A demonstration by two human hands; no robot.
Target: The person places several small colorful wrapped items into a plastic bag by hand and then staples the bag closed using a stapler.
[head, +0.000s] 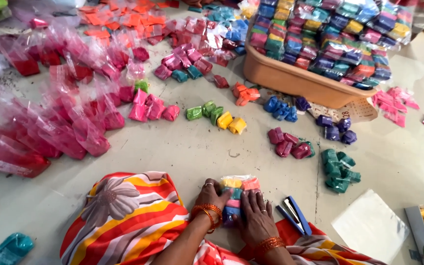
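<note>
Both my hands press on a clear plastic pack of small coloured powder packets [236,189] lying on the floor in front of me. My left hand [211,195] grips its left side, with rings on the fingers and orange bangles at the wrist. My right hand [257,216] lies flat over its lower right part. Yellow, orange, pink and blue packets show through the plastic. A blue stapler [294,215] lies just right of my right hand.
Small piles of packets sorted by colour lie ahead: green and yellow [216,116], blue [280,108], maroon [286,143], purple [335,127], teal [339,171]. A tan tub [290,81] holds finished packs. Pink bags [50,122] cover the left. White paper [369,225] lies right.
</note>
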